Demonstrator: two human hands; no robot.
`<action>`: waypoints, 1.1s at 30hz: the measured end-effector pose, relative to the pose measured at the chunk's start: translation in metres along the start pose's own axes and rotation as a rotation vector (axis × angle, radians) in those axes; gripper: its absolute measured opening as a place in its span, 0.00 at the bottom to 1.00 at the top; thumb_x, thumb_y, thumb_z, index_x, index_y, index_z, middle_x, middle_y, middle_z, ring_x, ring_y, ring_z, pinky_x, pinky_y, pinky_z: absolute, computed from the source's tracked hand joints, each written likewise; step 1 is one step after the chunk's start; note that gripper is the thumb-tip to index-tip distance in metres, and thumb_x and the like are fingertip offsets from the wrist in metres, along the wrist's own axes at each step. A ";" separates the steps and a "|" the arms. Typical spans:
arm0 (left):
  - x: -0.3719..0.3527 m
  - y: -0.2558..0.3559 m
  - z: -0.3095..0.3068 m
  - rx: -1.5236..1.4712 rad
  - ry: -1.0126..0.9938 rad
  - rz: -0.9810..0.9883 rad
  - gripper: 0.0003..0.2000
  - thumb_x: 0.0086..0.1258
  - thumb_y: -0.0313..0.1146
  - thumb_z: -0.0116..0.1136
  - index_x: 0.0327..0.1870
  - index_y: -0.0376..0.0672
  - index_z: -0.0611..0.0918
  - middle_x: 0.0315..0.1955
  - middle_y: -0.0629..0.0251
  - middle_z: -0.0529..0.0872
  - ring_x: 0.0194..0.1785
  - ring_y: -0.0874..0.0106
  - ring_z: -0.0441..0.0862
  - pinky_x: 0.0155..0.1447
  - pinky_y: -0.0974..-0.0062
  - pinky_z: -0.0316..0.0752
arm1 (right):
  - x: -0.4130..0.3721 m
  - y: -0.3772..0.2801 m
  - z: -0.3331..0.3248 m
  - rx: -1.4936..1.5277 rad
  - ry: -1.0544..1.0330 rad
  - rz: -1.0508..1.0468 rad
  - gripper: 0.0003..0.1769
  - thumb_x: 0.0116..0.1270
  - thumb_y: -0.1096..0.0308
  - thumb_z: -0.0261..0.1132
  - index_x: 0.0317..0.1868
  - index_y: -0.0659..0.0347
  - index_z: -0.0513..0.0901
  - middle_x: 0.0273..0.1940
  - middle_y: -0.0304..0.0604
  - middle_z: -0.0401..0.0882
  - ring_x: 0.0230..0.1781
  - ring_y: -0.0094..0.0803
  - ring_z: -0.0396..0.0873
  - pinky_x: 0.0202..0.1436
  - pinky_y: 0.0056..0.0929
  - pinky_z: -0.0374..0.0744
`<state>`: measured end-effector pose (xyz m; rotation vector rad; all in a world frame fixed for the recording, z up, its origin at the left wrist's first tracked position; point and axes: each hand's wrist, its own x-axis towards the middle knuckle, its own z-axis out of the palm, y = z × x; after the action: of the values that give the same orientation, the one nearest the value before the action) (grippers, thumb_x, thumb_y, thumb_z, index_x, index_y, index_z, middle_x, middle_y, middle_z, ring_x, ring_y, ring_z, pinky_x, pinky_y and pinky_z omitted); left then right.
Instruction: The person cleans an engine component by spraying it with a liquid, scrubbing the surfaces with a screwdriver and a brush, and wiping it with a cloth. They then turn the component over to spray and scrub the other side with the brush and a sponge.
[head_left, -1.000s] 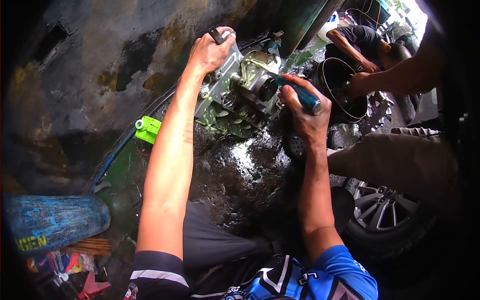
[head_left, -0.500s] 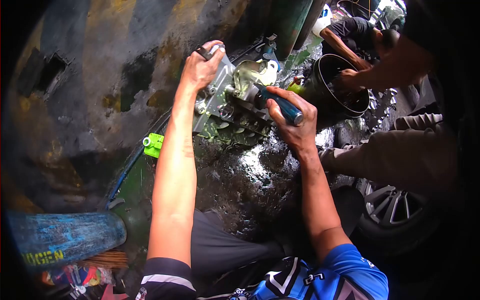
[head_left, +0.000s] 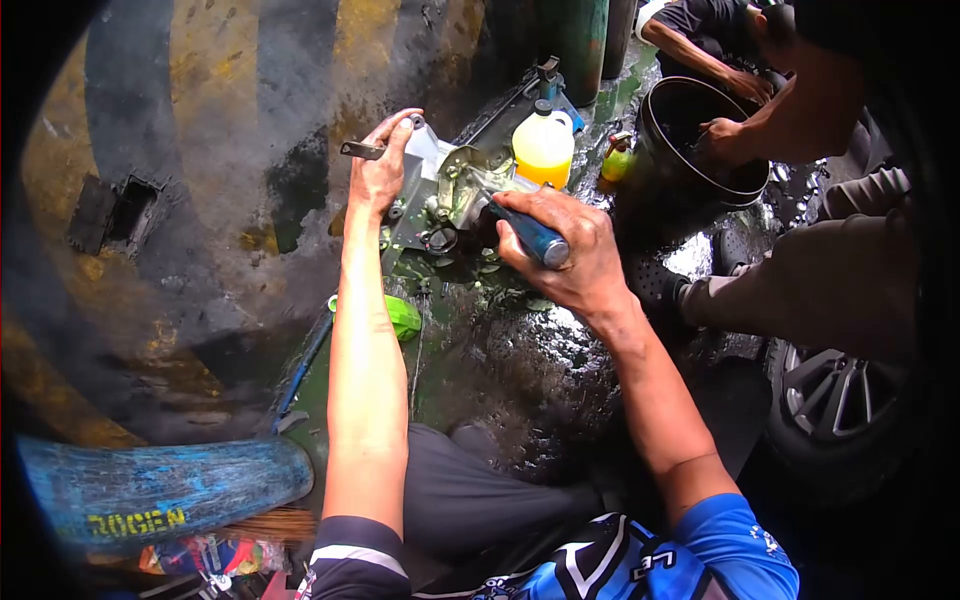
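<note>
My left hand [head_left: 380, 175] is closed around the upper end of a grey cast-metal engine part [head_left: 415, 225], and a flat dark strip of metal [head_left: 362, 150] juts out between its fingers. The casting has round bosses and holes and is tilted above the wet floor. My right hand [head_left: 575, 245] is wrapped round a tool with a blue handle [head_left: 540, 238]; its working end points at the casting and is too blurred and hidden to make out.
A jug of yellow liquid [head_left: 542, 150] stands behind the casting, beside a small bottle [head_left: 617, 160]. At right, people reach into a black bucket [head_left: 655, 110]. A wheel [head_left: 835, 395], a blue cylinder [head_left: 200, 480] and a green object [head_left: 402, 318] lie around me.
The view has shifted, so the surroundings sit differently. The casting has turned in my left hand, and the yellow jug shows more fully. My right hand still holds the blue-handled tool against it.
</note>
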<state>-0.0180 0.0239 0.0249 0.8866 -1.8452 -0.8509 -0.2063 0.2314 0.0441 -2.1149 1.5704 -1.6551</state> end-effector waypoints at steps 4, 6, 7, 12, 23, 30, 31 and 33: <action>0.002 0.003 0.002 0.012 0.007 0.028 0.16 0.80 0.42 0.57 0.58 0.42 0.86 0.45 0.66 0.90 0.50 0.76 0.82 0.58 0.75 0.75 | -0.005 0.008 0.015 -0.005 -0.037 0.030 0.15 0.59 0.70 0.74 0.47 0.63 0.88 0.43 0.49 0.90 0.43 0.44 0.89 0.52 0.37 0.85; 0.005 -0.003 0.001 0.057 0.015 0.073 0.16 0.80 0.42 0.56 0.58 0.41 0.86 0.45 0.65 0.90 0.50 0.76 0.82 0.58 0.75 0.75 | -0.007 0.008 0.008 0.054 -0.045 0.020 0.15 0.58 0.70 0.74 0.47 0.63 0.88 0.43 0.49 0.90 0.43 0.44 0.89 0.52 0.37 0.85; 0.004 -0.005 -0.001 0.093 0.005 0.062 0.17 0.80 0.43 0.56 0.57 0.42 0.86 0.46 0.65 0.90 0.51 0.75 0.82 0.59 0.74 0.75 | -0.005 0.005 -0.001 0.100 -0.095 0.065 0.16 0.58 0.70 0.74 0.48 0.63 0.88 0.44 0.49 0.90 0.43 0.44 0.89 0.52 0.37 0.85; 0.006 -0.006 0.002 0.080 0.030 0.051 0.18 0.80 0.44 0.55 0.57 0.41 0.86 0.46 0.63 0.90 0.52 0.73 0.82 0.61 0.73 0.74 | -0.009 0.023 0.015 0.068 -0.003 -0.033 0.17 0.58 0.71 0.73 0.49 0.63 0.88 0.42 0.49 0.89 0.40 0.44 0.88 0.49 0.37 0.85; 0.005 -0.015 -0.004 0.212 0.067 0.057 0.18 0.81 0.45 0.52 0.56 0.43 0.87 0.48 0.63 0.90 0.54 0.72 0.84 0.62 0.72 0.74 | -0.015 0.034 0.015 0.219 0.023 0.032 0.16 0.60 0.70 0.72 0.49 0.65 0.86 0.45 0.51 0.88 0.45 0.47 0.87 0.52 0.39 0.84; 0.004 -0.014 -0.006 0.229 0.054 0.043 0.18 0.81 0.43 0.51 0.57 0.39 0.86 0.51 0.60 0.89 0.57 0.70 0.83 0.66 0.70 0.72 | -0.016 0.046 0.023 0.279 0.033 0.076 0.16 0.62 0.67 0.72 0.50 0.60 0.88 0.45 0.48 0.89 0.43 0.43 0.88 0.50 0.36 0.84; 0.004 -0.014 -0.005 0.228 0.054 0.033 0.18 0.81 0.43 0.51 0.57 0.39 0.86 0.51 0.60 0.89 0.57 0.70 0.83 0.66 0.70 0.72 | -0.014 0.045 0.026 0.269 0.102 0.045 0.16 0.62 0.67 0.73 0.49 0.61 0.88 0.45 0.48 0.89 0.43 0.43 0.88 0.49 0.35 0.85; 0.006 -0.018 -0.004 0.213 0.060 0.019 0.17 0.82 0.41 0.51 0.56 0.39 0.86 0.50 0.60 0.90 0.57 0.69 0.83 0.65 0.70 0.73 | -0.014 0.050 0.019 0.295 0.042 0.054 0.15 0.62 0.67 0.73 0.48 0.61 0.88 0.44 0.49 0.89 0.42 0.44 0.88 0.49 0.35 0.84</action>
<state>-0.0130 0.0092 0.0142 1.0134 -1.9128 -0.6165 -0.2248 0.2075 -0.0018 -1.8857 1.2854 -1.7947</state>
